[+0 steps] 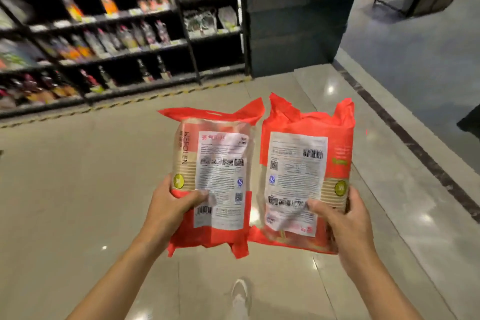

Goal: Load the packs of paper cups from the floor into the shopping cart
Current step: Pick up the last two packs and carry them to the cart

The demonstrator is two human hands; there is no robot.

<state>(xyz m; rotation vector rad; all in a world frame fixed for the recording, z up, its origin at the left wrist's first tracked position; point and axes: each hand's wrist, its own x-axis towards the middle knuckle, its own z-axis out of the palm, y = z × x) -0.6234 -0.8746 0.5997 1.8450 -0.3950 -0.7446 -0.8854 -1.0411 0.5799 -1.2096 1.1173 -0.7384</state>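
Observation:
I hold two red packs of paper cups side by side in front of me, above the floor. My left hand (173,206) grips the left pack (215,174) at its lower left corner, thumb on the white label. My right hand (342,218) grips the right pack (306,171) at its lower right, thumb across its label. Both packs show their back labels with barcodes. No shopping cart is in view.
Dark store shelves (104,34) with bottles and packets run along the far left. A dark display stand (298,26) stands straight ahead. The glossy tiled floor (78,189) spreads below, with a dark border strip (405,135) on the right. My shoe (240,293) shows at the bottom.

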